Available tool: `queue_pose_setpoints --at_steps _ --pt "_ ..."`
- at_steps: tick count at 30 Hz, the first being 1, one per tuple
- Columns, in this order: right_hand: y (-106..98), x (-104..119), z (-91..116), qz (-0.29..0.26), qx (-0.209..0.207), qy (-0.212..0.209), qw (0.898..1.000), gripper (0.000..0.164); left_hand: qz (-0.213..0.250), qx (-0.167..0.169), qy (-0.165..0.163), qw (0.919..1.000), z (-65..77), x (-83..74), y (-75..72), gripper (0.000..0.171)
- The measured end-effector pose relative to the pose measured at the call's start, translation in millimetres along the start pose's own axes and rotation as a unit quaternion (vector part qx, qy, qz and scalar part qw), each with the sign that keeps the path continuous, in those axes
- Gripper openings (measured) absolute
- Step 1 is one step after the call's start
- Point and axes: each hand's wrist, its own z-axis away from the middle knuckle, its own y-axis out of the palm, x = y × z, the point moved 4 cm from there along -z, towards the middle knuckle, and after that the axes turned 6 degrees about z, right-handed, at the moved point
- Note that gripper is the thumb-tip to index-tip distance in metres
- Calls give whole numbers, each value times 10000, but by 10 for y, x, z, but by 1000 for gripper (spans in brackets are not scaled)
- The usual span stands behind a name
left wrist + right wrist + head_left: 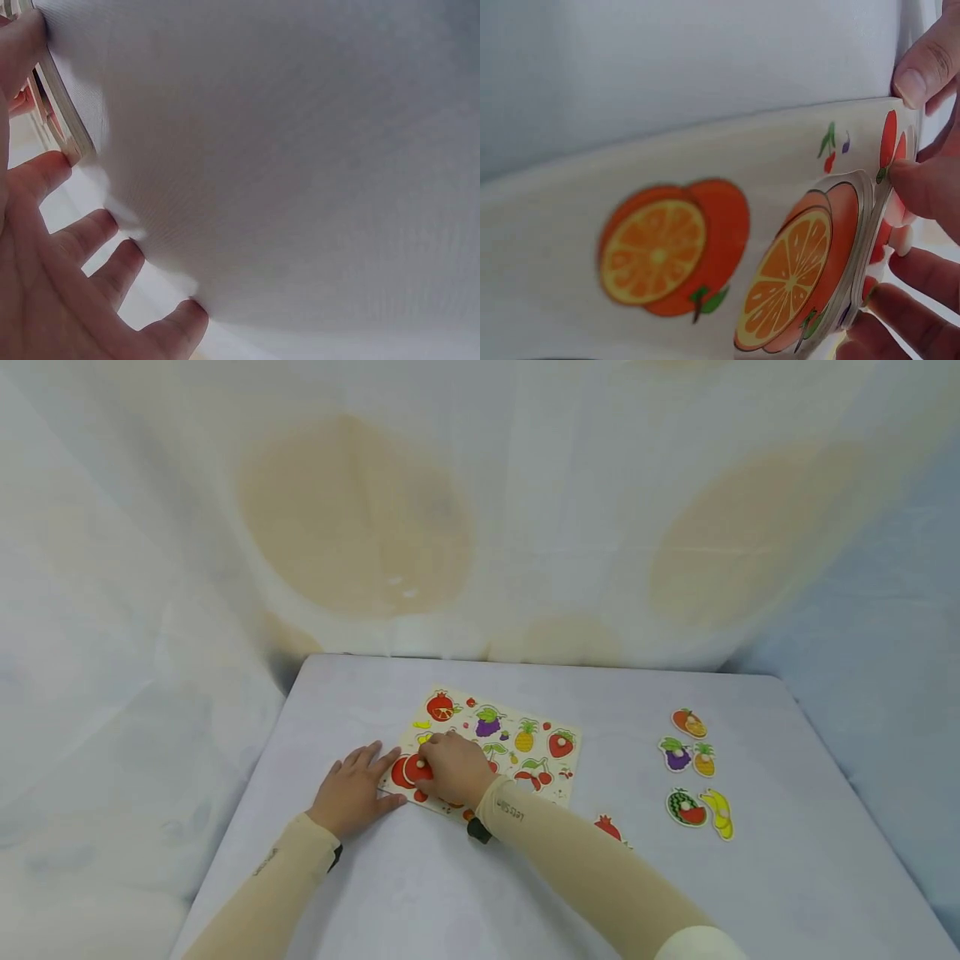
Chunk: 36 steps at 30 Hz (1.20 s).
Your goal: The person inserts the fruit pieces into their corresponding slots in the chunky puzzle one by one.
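Note:
A cream wooden puzzle board (544, 753) printed with fruit lies at an angle on the table. At its left corner my right hand (459, 768) pinches a red, round fruit puzzle piece (415, 770) by its small knob. The piece partly covers a red fruit picture there; its exact kind is hard to make out. My left hand (352, 793) rests beside that corner, fingers spread, thumb and index finger touching the board's edge. In the right wrist view an orange puzzle piece (787, 277) sits on the board near my fingers. My right hand and forearm hide part of the board.
Loose pieces lie to the right on the white table (795, 860): an orange (688, 723), grapes (675, 754), a pineapple (704, 760), a watermelon (686, 808) and bananas (720, 814). A pomegranate piece (607, 827) is partly behind my right forearm. A pale curtain (525, 527) hangs behind.

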Motion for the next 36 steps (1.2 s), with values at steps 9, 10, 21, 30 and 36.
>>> queue_pose_setpoints --at_steps 9,10,21,30,36 --pt "38 -23 31 -174 256 -3 9995 44 -14 -36 11 10000 14 -4 -19 82" --pt "45 -25 30 -206 251 -21 9995 44 -14 -38 21 10000 14 -8 -24 82" --pt "40 18 -10 -397 72 -73 9992 42 -28 -14 78 10000 7 -9 -29 82" --pt "42 48 -25 -530 -129 -132 9984 44 22 14 12 10000 16 -40 -88 80" --pt "46 77 -28 -535 -80 -187 9984 42 10 26 9 10000 4 -17 -52 81"
